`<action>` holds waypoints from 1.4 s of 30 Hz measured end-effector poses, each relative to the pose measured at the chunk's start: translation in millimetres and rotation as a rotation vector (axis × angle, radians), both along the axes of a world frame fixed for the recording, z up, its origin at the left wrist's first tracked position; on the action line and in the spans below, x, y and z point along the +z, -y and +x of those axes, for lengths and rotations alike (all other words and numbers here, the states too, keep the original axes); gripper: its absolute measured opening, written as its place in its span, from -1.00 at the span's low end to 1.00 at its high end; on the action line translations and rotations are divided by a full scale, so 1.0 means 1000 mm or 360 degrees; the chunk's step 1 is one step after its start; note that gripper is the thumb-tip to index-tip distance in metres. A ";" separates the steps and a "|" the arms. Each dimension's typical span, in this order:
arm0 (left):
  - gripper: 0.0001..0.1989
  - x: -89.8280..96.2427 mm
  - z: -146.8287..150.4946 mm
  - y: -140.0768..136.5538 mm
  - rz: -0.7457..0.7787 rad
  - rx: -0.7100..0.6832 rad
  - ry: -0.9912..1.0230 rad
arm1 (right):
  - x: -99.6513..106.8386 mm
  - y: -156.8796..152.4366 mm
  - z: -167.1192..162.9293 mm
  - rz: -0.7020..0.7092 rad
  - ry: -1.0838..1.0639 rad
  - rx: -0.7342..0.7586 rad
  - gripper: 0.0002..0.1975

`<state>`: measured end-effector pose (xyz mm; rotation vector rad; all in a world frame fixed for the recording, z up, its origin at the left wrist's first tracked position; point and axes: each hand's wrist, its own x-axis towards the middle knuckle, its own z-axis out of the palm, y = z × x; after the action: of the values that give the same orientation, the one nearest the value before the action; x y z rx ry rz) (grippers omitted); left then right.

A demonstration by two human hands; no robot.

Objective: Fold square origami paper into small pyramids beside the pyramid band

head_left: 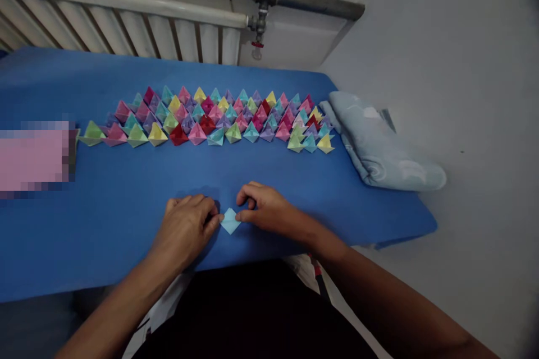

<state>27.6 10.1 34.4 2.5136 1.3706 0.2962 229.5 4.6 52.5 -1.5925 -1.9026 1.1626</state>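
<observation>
A small light blue folded paper [230, 222] lies on the blue table near its front edge, one corner pointing toward me. My left hand [191, 227] has its fingers curled, with the thumb and fingertips at the paper's left corner. From the other side, the thumb of my right hand [265, 207] meets the right corner while its index finger bends above. Both hands look closed on the paper's edges, though the exact pinch is partly hidden. Beyond them stand rows of folded paper boats [197, 133] in pink, green, yellow, red, purple and blue.
The blue table [126, 224] runs up to a white radiator [160, 33] and a grey pipe [311, 2] at the back. On the right, a folded light blue cloth [391, 154] lies against the wall. A blurred pink item [33, 160] sits at the left.
</observation>
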 end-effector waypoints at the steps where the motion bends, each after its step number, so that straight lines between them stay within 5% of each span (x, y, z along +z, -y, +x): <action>1: -0.86 0.000 0.000 0.000 -0.0004 0.0002 -0.0006 | 0.000 0.001 -0.002 0.0045 0.0054 0.0018 -0.83; 5: -0.89 0.004 0.001 -0.001 -0.0010 0.0004 -0.0057 | -0.001 0.001 -0.006 0.0163 0.0234 0.0085 -0.83; 8: -0.86 0.009 0.005 -0.010 -0.0028 -0.0198 -0.0012 | -0.004 0.001 -0.004 0.0162 0.0166 0.0059 -0.82; 11: -0.75 0.013 0.011 -0.025 -0.0204 -0.0570 0.0031 | -0.011 0.004 0.002 0.0043 -0.0226 -0.0137 -0.80; 14: -0.74 0.015 0.015 -0.037 -0.0382 -0.0658 -0.0022 | -0.019 0.011 0.008 -0.0124 -0.0665 -0.0382 -0.82; 24: -0.83 0.023 0.010 -0.035 -0.0771 -0.0383 0.0050 | -0.025 0.018 0.007 -0.0164 -0.0939 -0.0562 -0.80; 28: -0.88 0.024 -0.001 -0.029 -0.1268 0.0002 0.0582 | -0.018 0.026 0.005 -0.0268 -0.0906 -0.0548 -0.83; 33: -0.74 0.025 -0.006 -0.016 -0.1545 0.0471 0.1407 | -0.009 0.036 -0.010 -0.0498 -0.0925 -0.0532 -0.74; 42: -0.73 0.013 -0.004 0.001 -0.1608 0.0536 0.1932 | -0.002 0.034 -0.027 -0.0847 -0.1391 -0.0587 -0.67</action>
<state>23.8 9.1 47.1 0.9111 0.9533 0.7665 202.3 -29.4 50.6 -1.2355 -0.7503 1.8617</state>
